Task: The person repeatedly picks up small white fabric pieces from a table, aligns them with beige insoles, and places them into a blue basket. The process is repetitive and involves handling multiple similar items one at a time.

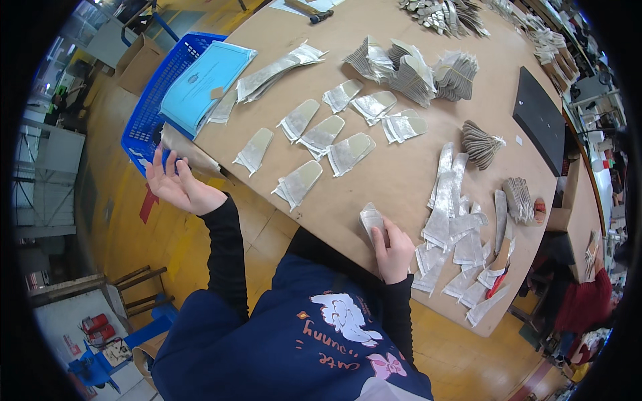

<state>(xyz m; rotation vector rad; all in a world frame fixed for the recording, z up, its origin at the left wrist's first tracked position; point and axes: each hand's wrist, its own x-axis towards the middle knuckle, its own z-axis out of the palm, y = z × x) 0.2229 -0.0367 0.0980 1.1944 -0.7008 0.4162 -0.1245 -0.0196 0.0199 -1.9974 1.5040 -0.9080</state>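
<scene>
Now the right hand [393, 252] is gripping a small silvery flat piece [370, 218] on the brown wooden table [401, 174] — the left hand [175, 184] is hanging open beside the blue plastic basket [144, 120].

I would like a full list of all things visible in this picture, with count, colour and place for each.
worktable: one, brown, centre
single insole pieces: about ten, silver-beige, spread mid-table
bundled insole stacks: several, grey-beige, far side
loose strips: many, silver, right near edge
basket: one, blue, left of table
folder: one, light blue, on basket
board: one, black, right edge
hammer: one, far edge
left hand: open, beside basket
right hand: holds insole piece, near edge
</scene>
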